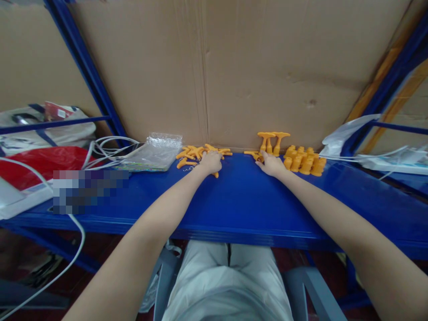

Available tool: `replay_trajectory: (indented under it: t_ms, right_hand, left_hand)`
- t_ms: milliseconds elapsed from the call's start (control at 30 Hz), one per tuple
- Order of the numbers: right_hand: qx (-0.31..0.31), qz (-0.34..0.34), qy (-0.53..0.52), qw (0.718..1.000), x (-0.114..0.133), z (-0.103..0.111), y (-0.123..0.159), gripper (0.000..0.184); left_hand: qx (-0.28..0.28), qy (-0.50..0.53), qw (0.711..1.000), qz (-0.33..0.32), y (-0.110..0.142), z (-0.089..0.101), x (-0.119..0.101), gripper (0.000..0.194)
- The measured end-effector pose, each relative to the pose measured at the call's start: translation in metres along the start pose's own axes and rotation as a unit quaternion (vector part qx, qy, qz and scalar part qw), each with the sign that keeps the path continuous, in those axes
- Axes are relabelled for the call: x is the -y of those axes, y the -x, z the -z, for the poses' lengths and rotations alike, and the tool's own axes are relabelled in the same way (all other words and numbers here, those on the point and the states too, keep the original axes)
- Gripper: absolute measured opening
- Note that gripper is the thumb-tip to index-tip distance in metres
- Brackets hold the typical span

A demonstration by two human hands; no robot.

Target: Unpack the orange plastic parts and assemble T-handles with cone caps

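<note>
My left hand [211, 163] reaches down onto a loose pile of curved orange plastic pieces [192, 153]. Its fingers are curled, and what they hold is hidden; one orange end pokes out below the palm. Small metal screws [190, 168] appear to lie among the pile. To the right, my right hand [272, 165] has its thumb and forefinger around an orange T-shaped plastic piece [254, 154] lying on its side. Just behind that hand, T-shaped orange pieces [274, 141] stand upright, crossbars on top. Beside it stand rows of stubby orange handle-like parts [303, 160].
The blue table [230, 196] ends against a cardboard wall [247, 80]. Clear plastic bags [154, 154] lie left of the pile. White cables [110, 145], a red bag [43, 162] and a blurred patch are farther left. White plastic [344, 136] hangs at right.
</note>
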State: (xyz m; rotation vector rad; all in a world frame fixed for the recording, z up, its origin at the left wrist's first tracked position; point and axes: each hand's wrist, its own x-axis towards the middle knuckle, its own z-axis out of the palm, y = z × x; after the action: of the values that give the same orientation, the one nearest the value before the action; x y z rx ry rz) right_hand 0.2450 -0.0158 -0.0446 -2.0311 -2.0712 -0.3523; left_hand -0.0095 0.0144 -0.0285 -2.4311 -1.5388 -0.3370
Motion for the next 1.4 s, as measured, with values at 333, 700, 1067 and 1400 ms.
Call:
replay_trajectory:
  t_ms: [333,700,1067,1400]
  right_hand:
    - [-0.072,-0.05,0.059,0.994,-0.033,0.048,0.003,0.04]
    - [0.1,-0.005,-0.004,0.995,-0.088,0.035,-0.014,0.018]
    - [0.163,0.06,-0.153,0.973,-0.041,0.047,0.007,0.017]
    - [0.091,0.067,-0.125,0.986,-0.024,0.041,0.007,0.02]
  left_hand:
    - [-0.151,0.058,0.987,-0.012,-0.002,0.006,-0.001,0.031]
    - [-0.173,0.062,0.975,-0.128,0.006,0.02,-0.019,0.028]
    - [-0.091,0.043,0.967,-0.233,0.013,0.017,-0.044,0.028]
    - [-0.014,0.014,0.975,-0.219,0.005,-0.003,-0.031,0.044]
